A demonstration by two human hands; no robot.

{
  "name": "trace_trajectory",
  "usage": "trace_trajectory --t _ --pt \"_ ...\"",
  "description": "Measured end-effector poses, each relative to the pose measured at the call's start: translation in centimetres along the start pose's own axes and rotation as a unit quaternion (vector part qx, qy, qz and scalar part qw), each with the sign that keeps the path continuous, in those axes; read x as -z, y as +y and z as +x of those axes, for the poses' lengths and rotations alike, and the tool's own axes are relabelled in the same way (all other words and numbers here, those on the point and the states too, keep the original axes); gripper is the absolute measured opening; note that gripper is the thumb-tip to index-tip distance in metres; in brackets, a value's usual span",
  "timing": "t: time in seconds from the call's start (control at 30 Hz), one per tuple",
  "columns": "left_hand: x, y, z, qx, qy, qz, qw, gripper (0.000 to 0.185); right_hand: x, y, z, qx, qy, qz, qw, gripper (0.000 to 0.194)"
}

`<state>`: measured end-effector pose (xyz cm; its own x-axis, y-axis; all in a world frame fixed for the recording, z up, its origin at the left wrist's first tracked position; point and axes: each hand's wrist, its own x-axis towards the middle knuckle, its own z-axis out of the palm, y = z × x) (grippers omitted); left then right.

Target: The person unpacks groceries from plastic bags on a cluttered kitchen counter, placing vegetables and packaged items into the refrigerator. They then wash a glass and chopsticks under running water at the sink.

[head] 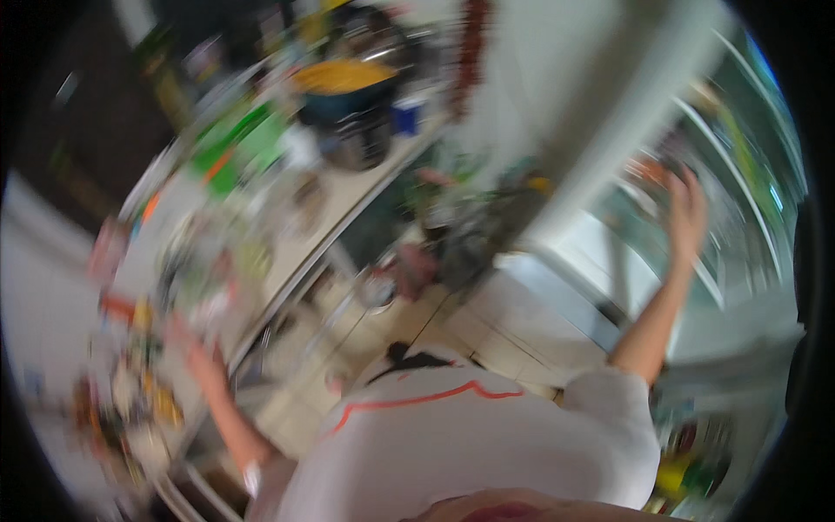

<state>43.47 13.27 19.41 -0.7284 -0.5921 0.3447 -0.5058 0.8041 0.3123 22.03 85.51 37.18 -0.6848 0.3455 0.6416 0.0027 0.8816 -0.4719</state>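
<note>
The view is strongly blurred. My left hand is over the near part of a cluttered counter, beside a clear plastic bag or wrap; whether it touches the bag cannot be told. On the right, my right hand reaches into an open refrigerator, at a dark and reddish item by a shelf. Blur hides whether its fingers grip that item.
A dark pot with a yellow top, green packaging and a blue-and-white box stand on the counter. Leafy greens and a metal bowl lie lower, between counter and refrigerator. Tiled floor shows below.
</note>
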Motion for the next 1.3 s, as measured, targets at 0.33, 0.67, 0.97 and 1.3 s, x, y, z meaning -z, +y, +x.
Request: trace_trajectory --t 0.33,0.67,0.97,1.3 --pt "-0.4 -4.4 2.3 -0.066 0.01 0.156 0.985 0.032 -2.5 5.2 -4.1 0.02 0.055 -0.073 0.996 0.045" --pt "-3.3 -10.2 10.8 -0.146 -0.166 -0.113 0.969 0.028 -15.7 -29.6 -21.9 0.177 -0.147 0.336 0.913 0.026" --pt "-11.7 -18.7 22.8 -0.01 -0.1 0.171 0.98 0.078 -18.9 -50.5 -33.8 0.423 -0.481 0.389 0.662 0.02" --pt "-12.9 -18.0 31.9 -0.105 -0.212 0.049 0.97 0.113 -17.8 -43.0 -36.6 0.183 -0.384 0.248 0.87 0.011"
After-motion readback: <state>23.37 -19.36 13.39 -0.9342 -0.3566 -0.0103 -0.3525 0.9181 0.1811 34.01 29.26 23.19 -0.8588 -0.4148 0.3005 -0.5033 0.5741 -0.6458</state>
